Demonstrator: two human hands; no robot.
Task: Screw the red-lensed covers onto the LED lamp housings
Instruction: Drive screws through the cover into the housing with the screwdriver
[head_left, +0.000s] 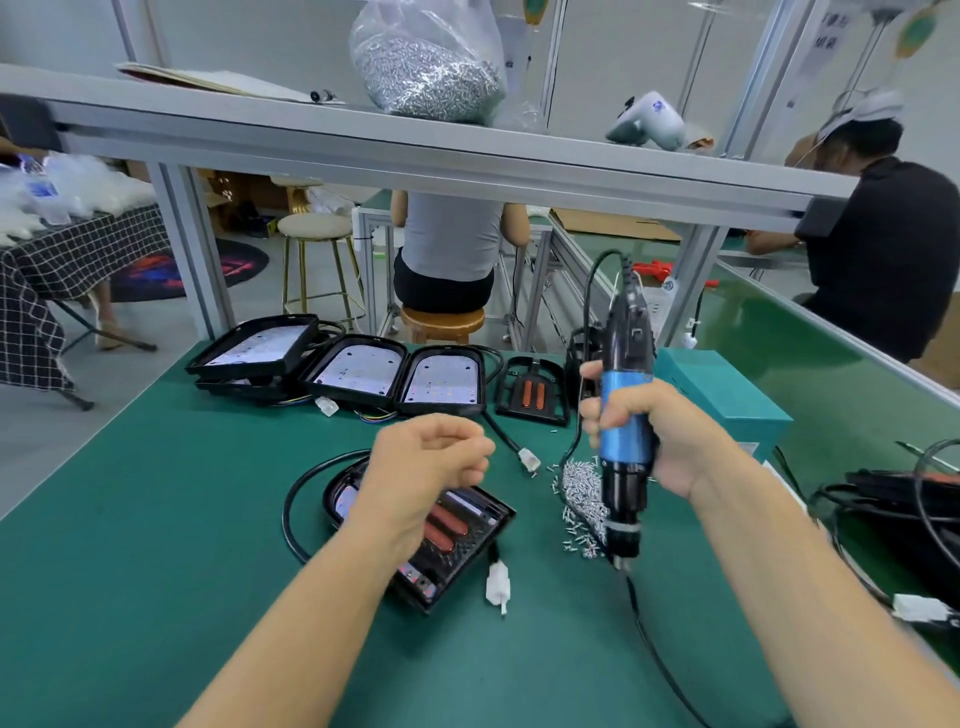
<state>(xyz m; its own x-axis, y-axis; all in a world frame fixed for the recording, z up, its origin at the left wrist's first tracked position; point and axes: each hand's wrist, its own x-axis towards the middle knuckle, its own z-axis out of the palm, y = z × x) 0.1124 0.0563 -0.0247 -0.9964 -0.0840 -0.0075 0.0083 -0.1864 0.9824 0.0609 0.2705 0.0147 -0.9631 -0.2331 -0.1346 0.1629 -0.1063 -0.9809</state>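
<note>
A black lamp housing with a red-lensed cover (457, 535) on it lies on the green mat in front of me, its cable looping to the left. My left hand (431, 462) hovers above it with fingers curled; whether it pinches a screw is hidden. My right hand (654, 431) grips a blue electric screwdriver (623, 447) upright, its tip down beside a pile of small silver screws (582, 493). Three open housings (358, 371) showing white LED boards sit at the back. A loose red-lensed cover (531, 388) lies right of them.
A teal box (727, 395) stands behind the screwdriver. Black cables and finished lamps (909, 499) lie at the right edge. A white connector (497, 584) rests near the front housing. An aluminium shelf (415, 150) overhead carries a bag of screws (426, 62). Other people sit beyond.
</note>
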